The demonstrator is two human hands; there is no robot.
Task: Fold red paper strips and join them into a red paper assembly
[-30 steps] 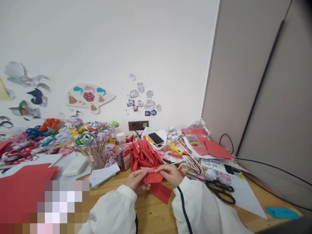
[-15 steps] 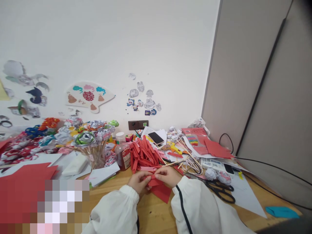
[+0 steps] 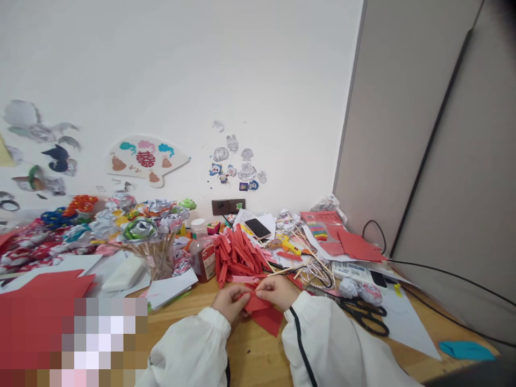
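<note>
A sheet of red paper (image 3: 266,318) is pinched between both hands near the middle of the table's front. My left hand (image 3: 231,302) grips its left upper edge, thumb and fingers closed. On the other side, my right hand (image 3: 277,291) pinches the upper edge close to the left fingertips. The paper's lower corner hangs free toward me, and a fold seems to cross its upper part. Just beyond the hands lies a heap of folded red paper strips (image 3: 241,255), with a pink strip at its near side.
Left of the heap stand a bottle (image 3: 202,255) and a holder of sticks with paper flowers (image 3: 157,258). Black scissors (image 3: 368,317), a yellow glue gun (image 3: 290,245), a phone (image 3: 258,228) and a bead string (image 3: 316,275) lie to the right. Red sheets (image 3: 44,285) cover the left.
The hands stay almost in place. The red paper between the fingertips has shifted slightly, and its upper part shows a little more.
</note>
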